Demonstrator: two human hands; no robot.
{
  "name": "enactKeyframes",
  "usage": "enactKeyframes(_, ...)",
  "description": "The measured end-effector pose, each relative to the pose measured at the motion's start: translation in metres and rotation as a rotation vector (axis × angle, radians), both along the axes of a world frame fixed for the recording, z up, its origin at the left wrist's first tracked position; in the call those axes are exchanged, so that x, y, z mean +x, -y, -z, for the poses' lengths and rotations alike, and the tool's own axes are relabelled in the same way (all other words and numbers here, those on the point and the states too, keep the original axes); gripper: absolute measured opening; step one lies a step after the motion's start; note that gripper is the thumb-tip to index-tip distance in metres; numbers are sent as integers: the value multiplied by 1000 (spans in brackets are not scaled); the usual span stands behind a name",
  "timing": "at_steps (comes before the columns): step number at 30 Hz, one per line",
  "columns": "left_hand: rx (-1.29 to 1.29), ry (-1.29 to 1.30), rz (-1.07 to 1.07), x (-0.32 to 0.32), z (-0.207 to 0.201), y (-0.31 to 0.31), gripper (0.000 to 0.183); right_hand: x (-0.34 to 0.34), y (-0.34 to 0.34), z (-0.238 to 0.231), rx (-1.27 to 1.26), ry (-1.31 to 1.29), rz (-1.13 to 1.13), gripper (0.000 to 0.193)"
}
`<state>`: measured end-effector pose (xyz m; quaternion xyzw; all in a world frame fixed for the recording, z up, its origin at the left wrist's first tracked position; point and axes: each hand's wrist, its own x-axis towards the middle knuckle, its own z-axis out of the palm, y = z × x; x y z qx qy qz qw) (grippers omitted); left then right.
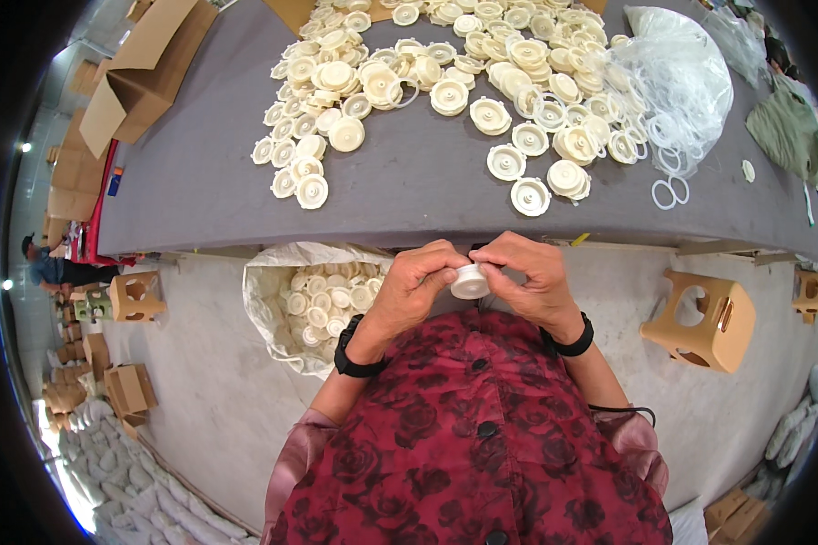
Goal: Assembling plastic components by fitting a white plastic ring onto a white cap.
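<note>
Between my two hands, just off the table's near edge, is a round cream plastic cap (pixel 469 282). My left hand (pixel 421 280) pinches its left side with thumb and fingertips. On the other side, my right hand (pixel 528 279) grips it with thumb and bent fingers. Whether a ring sits on the cap is too small to tell. Many more cream caps (pixel 530 196) lie in a loose heap on the grey table ahead. Clear thin rings (pixel 671 193) spill out of a transparent plastic bag (pixel 677 77) at the heap's right.
Below the table edge, left of my hands, an open white sack (pixel 268 295) holds more caps. A tan plastic stool (pixel 703 320) stands at right on the floor. An open cardboard box (pixel 150 73) lies at the table's far left. Another person (pixel 59 265) stands far left.
</note>
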<state>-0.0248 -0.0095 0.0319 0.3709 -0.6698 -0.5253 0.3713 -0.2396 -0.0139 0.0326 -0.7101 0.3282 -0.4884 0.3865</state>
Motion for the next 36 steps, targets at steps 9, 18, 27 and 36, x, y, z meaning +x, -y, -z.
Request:
enactKeyframes(9,30,300,69,28,-20,-7,20,26,-4,4,74,-123,4,23)
enactKeyframes(18,-199,806,-331,135,-4,-41,19,41,19,13,90,-171,-33,20)
enactKeyframes(27,-602,1031,-700,131,49,74,45,12,66,-2,-45,-307,106,18)
enactKeyframes(36,-617,700,-509,70,45,87,29,-115,169,0,-138,-676,669,14)
